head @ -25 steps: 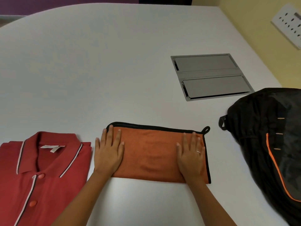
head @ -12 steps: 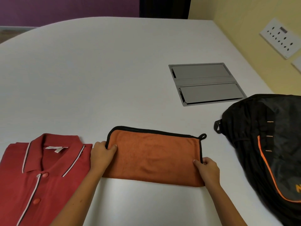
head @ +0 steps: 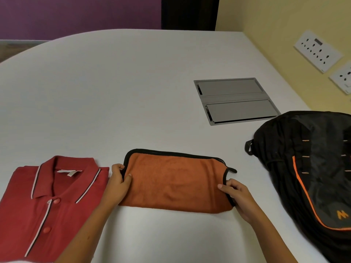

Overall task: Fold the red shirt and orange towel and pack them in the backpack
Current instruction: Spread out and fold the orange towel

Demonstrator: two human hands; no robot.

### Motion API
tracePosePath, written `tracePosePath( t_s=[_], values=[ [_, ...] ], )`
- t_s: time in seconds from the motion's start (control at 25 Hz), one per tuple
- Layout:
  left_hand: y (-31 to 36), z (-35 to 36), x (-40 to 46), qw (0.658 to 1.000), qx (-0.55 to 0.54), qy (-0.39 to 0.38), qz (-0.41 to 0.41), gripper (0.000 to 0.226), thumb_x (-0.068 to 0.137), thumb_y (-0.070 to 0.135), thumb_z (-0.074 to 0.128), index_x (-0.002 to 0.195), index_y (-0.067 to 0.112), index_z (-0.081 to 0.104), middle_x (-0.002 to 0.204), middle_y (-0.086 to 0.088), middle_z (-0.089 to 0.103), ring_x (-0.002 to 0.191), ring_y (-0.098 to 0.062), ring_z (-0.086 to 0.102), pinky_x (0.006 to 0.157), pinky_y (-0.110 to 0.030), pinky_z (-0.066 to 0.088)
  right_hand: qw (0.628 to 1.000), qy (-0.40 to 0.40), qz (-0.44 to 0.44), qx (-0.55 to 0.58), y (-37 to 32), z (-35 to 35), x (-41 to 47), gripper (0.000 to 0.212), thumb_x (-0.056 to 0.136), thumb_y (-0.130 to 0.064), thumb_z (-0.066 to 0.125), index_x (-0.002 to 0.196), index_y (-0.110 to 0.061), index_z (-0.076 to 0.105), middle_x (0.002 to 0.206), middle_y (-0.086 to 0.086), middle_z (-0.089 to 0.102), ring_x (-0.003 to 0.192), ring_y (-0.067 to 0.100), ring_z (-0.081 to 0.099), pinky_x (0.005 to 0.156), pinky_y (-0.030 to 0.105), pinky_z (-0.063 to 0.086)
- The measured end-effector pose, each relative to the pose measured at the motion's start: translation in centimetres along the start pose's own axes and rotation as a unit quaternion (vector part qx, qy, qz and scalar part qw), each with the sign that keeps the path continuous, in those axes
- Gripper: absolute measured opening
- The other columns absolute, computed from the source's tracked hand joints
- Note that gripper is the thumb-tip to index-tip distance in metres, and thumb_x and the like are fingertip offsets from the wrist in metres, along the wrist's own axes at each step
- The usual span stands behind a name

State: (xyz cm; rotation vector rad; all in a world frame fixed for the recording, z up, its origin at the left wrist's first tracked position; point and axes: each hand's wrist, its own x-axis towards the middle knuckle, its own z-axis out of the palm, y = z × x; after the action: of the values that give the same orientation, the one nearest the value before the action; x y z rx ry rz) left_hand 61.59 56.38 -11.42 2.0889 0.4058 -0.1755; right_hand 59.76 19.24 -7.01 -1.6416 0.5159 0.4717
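The orange towel [head: 174, 179], edged in black, lies folded into a long strip near the table's front edge. My left hand [head: 118, 182] pinches its left end, thumb on top. At the other end my right hand [head: 236, 196] grips the towel, which is lifted slightly off the table there. The red shirt [head: 47, 202] lies folded at the front left, collar up, just left of my left hand. A black backpack [head: 311, 168] with orange trim lies at the right edge of the table.
A grey cable hatch [head: 235, 100] is set flush in the white table [head: 114, 92] behind the towel and right of it. Wall sockets [head: 317, 51] sit on the yellow wall at the right.
My hands went from pressing flat on the towel to gripping its two ends. The right end has since started to lift and curl inward. The camera has tilted up.
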Motion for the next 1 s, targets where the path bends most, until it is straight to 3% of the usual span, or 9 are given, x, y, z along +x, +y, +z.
tracePosePath(
  t_s=[0.12, 0.2, 0.36, 0.48, 0.56, 0.64, 0.76, 0.88, 1.0],
  values=[
    [-0.8, 0.3, -0.2, 1.000, 0.010, 0.028, -0.001, 0.024, 0.096, 0.017, 0.051, 0.117, 0.008, 0.047, 0.099, -0.001, 0.056, 0.088, -0.018, 0.055, 0.073, -0.030, 0.042, 1.000, -0.012, 0.022, -0.014, -0.6, 0.4, 0.2, 0.021, 0.079, -0.017, 0.074, 0.074, -0.009, 0.055, 0.074, 0.005, 0.061, 0.072, 0.019, 0.058, 0.063, 0.027, 0.042],
    [-1.0, 0.5, -0.3, 0.999, 0.019, 0.042, 0.011, 0.024, 0.096, 0.018, 0.052, 0.117, 0.006, 0.051, 0.102, 0.000, 0.056, 0.091, -0.017, 0.054, 0.077, -0.031, 0.041, 0.999, 0.017, 0.032, -0.013, -0.3, 0.3, 0.7, 0.015, 0.077, -0.007, 0.073, 0.090, -0.008, 0.064, 0.090, 0.012, 0.070, 0.084, 0.028, 0.066, 0.070, 0.032, 0.052],
    [-2.0, 0.3, -0.4, 0.995, 0.070, 0.063, 0.033, 0.022, 0.095, 0.017, 0.054, 0.112, 0.004, 0.057, 0.099, -0.005, 0.058, 0.088, -0.020, 0.055, 0.074, -0.031, 0.040, 0.998, 0.054, 0.023, -0.028, 0.0, -0.6, 1.0, 0.045, 0.076, 0.010, 0.059, 0.112, -0.017, 0.066, 0.107, 0.010, 0.067, 0.097, 0.026, 0.063, 0.077, 0.031, 0.051],
    [-2.8, 0.5, -0.7, 0.988, 0.122, 0.084, 0.030, 0.023, 0.096, 0.023, 0.051, 0.108, 0.006, 0.059, 0.096, -0.007, 0.058, 0.080, -0.019, 0.054, 0.068, -0.035, 0.044, 0.986, 0.018, -0.024, -0.162, 0.6, -0.8, 1.0, 0.058, 0.080, 0.010, 0.054, 0.129, -0.021, 0.049, 0.126, -0.004, 0.048, 0.114, 0.016, 0.048, 0.092, 0.028, 0.041],
    [-3.0, 0.8, -1.2, 0.983, 0.152, 0.100, 0.026, 0.025, 0.098, 0.028, 0.047, 0.105, 0.008, 0.058, 0.093, -0.005, 0.056, 0.075, -0.021, 0.055, 0.064, -0.038, 0.047, 0.943, 0.033, -0.074, -0.322, 2.0, -0.5, 1.2, 0.064, 0.085, 0.007, 0.051, 0.143, -0.016, 0.036, 0.135, -0.002, 0.035, 0.119, 0.016, 0.042, 0.099, 0.023, 0.034],
    [-2.8, 1.1, -1.6, 0.979, 0.165, 0.119, 0.010, 0.026, 0.098, 0.031, 0.044, 0.102, 0.009, 0.058, 0.092, -0.005, 0.056, 0.074, -0.021, 0.055, 0.062, -0.038, 0.047, 0.909, 0.123, -0.089, -0.388, 3.5, -0.4, 1.4, 0.055, 0.088, 0.003, 0.050, 0.141, -0.007, 0.041, 0.134, 0.004, 0.038, 0.104, 0.017, 0.049, 0.092, 0.024, 0.039],
    [-2.1, 1.2, -1.0, 0.979, 0.161, 0.128, -0.017, 0.032, 0.096, 0.036, 0.046, 0.102, 0.008, 0.061, 0.100, -0.007, 0.055, 0.080, -0.021, 0.055, 0.065, -0.037, 0.047, 0.904, 0.230, -0.058, -0.354, 3.8, -0.4, 2.0, 0.032, 0.088, -0.016, 0.059, 0.118, -0.005, 0.062, 0.115, 0.010, 0.051, 0.098, 0.025, 0.053, 0.087, 0.033, 0.043],
    [-0.9, 0.8, 1.0, 0.979, 0.156, 0.127, 0.006, 0.036, 0.093, 0.038, 0.053, 0.107, 0.007, 0.066, 0.105, -0.009, 0.055, 0.095, -0.025, 0.056, 0.075, -0.038, 0.047, 0.926, 0.242, -0.052, -0.285, 2.6, -0.5, 3.5, 0.036, 0.083, -0.048, 0.060, 0.094, -0.014, 0.067, 0.094, 0.007, 0.060, 0.089, 0.025, 0.059, 0.080, 0.035, 0.048],
    [0.9, 0.9, 2.7, 0.990, 0.099, 0.096, 0.037, 0.032, 0.093, 0.033, 0.056, 0.114, 0.010, 0.064, 0.109, -0.006, 0.062, 0.101, -0.023, 0.058, 0.084, -0.033, 0.044, 0.961, 0.216, -0.024, -0.169, 0.6, 0.0, 4.4, 0.019, 0.087, -0.036, 0.063, 0.093, -0.018, 0.059, 0.088, -0.002, 0.060, 0.083, 0.016, 0.057, 0.073, 0.026, 0.044]
  ],
)
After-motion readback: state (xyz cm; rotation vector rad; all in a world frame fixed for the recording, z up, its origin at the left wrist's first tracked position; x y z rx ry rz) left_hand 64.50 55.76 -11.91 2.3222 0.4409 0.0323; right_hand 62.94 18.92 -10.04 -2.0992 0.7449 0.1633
